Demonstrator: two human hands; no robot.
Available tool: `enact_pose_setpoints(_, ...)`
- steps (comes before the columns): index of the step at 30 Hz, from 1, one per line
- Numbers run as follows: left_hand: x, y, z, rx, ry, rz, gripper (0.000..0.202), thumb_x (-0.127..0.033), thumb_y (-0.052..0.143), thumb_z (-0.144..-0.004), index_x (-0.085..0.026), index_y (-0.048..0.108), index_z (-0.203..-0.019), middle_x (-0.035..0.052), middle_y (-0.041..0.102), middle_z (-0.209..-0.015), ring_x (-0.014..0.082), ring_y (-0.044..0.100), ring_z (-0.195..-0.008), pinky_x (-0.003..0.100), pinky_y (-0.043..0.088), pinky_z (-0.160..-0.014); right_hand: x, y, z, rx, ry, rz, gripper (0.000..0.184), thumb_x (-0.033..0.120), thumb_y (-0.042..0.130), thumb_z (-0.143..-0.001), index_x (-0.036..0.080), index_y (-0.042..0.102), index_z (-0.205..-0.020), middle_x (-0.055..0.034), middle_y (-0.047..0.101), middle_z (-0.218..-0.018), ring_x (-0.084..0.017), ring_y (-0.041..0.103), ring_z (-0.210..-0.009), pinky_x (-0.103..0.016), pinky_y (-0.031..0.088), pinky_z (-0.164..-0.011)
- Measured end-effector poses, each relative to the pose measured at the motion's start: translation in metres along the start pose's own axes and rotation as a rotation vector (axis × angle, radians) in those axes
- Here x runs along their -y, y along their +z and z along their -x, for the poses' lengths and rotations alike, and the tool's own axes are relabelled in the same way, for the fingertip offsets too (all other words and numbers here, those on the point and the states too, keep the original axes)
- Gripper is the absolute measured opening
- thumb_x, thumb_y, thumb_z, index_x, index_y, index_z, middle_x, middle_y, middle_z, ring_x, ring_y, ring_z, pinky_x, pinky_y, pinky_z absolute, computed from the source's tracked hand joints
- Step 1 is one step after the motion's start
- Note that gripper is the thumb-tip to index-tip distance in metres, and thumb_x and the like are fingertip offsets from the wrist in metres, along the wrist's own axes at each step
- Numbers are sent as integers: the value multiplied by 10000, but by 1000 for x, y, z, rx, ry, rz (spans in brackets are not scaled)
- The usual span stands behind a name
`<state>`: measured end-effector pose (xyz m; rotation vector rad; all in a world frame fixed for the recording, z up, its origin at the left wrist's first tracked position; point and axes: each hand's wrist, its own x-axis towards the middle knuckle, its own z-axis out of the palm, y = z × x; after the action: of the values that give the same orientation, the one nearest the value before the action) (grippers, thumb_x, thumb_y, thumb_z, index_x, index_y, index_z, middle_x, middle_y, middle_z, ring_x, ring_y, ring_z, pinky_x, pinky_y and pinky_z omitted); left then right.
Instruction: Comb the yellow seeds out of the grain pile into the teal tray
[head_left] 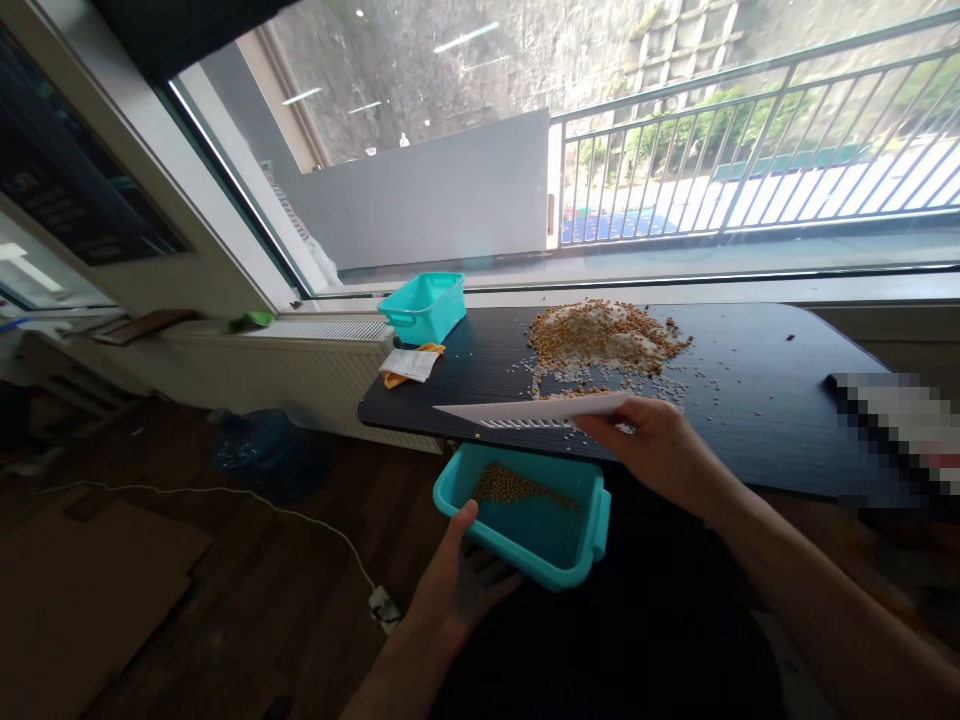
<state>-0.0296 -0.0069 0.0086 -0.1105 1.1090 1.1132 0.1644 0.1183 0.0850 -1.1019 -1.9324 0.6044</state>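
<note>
My left hand (pixel 461 580) grips a turquoise plastic basket (pixel 551 572) from below, its thumb over the near rim. Inside, a small heap of tan beans (pixel 510 485) lies toward the far left, trailing off to the right. Between the thumb and fingers of my right hand (pixel 660 440) is a thin white slotted board (pixel 525 410), held nearly edge-on above the basket and the table's front edge. Behind it, a pile of tan beans mixed with white grains (pixel 600 335) spreads over the dark table (pixel 750 400), with loose white bits scattered around.
A second turquoise basket (pixel 427 308) stands at the table's back left. Near it lie a folded white paper and a yellow cloth (pixel 412 365). A pixelated object (pixel 900 420) is at the right end. Below left are a blue water bottle (pixel 270 450) and a power strip (pixel 384 608).
</note>
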Motion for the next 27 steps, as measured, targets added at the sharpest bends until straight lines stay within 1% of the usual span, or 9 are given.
enact_pose_setpoints(4,-10,-11,4,-11,25,25,604,-496,560,-780,-121,462,-1243,184,576,-1200,310,592,-1062,436,474,-897,1,28,-12,107,-34,-19,223,332,557,-759,174,684,-668,0,612,-564,-134,538,-527,-239,415,-490)
enact_pose_setpoints(8,-9,-14,4,-6,40,54,625,-508,554,-780,-140,435,-1271,174,568,-1223,315,582,-1078,441,468,-900,1,13,9,151,-16,-64,211,359,566,-773,197,701,-768,-20,688,-736,-166,613,-658,-262,487,-613)
enact_pose_setpoints(10,-3,-12,2,-5,16,59,643,-523,550,-777,-134,426,-1275,173,572,-1218,316,585,-1070,436,469,-895,0,0,27,75,-9,-101,196,368,580,-772,226,704,-824,-23,709,-858,-182,641,-761,-271,506,-707)
enact_pose_setpoints(12,5,-7,0,-7,-13,67,671,-528,557,-769,-114,414,-1278,188,584,-1190,317,598,-1040,435,477,-873,0,-11,45,-35,15,-116,166,376,606,-753,254,704,-808,-9,714,-875,-181,651,-797,-262,510,-759)
enact_pose_setpoints(13,9,-4,-2,42,-13,75,673,-523,556,-773,-115,404,-1287,189,580,-1198,315,594,-1047,427,476,-875,0,-15,52,-91,25,-122,163,385,617,-739,264,705,-804,-3,717,-859,-179,656,-788,-256,516,-759)
enact_pose_setpoints(15,16,6,-4,89,-43,60,677,-546,527,-782,-103,411,-1281,191,583,-1191,320,592,-1044,422,479,-858,4,-21,64,-177,71,-126,177,413,619,-717,277,714,-783,1,723,-836,-179,669,-746,-241,533,-713)
enact_pose_setpoints(20,32,33,-8,62,-127,-17,663,-573,426,-824,-64,446,-1248,195,629,-1085,302,631,-934,390,495,-773,16,-36,74,-329,229,-119,235,477,603,-635,278,671,-531,-5,700,-599,-196,660,-545,-245,544,-529)
enact_pose_setpoints(23,43,43,-12,140,-134,-24,701,-583,467,-796,-50,441,-1250,208,646,-1038,325,636,-917,412,490,-771,16,-46,76,-393,361,-69,242,490,588,-575,286,651,-462,2,638,-456,-194,610,-418,-255,513,-416)
enact_pose_setpoints(27,55,47,-22,153,-145,7,768,-592,535,-748,-25,432,-1256,230,645,-1010,346,636,-908,432,489,-772,14,-57,78,-501,492,-35,241,502,574,-523,285,634,-436,-13,657,-489,-229,646,-482,-278,518,-418)
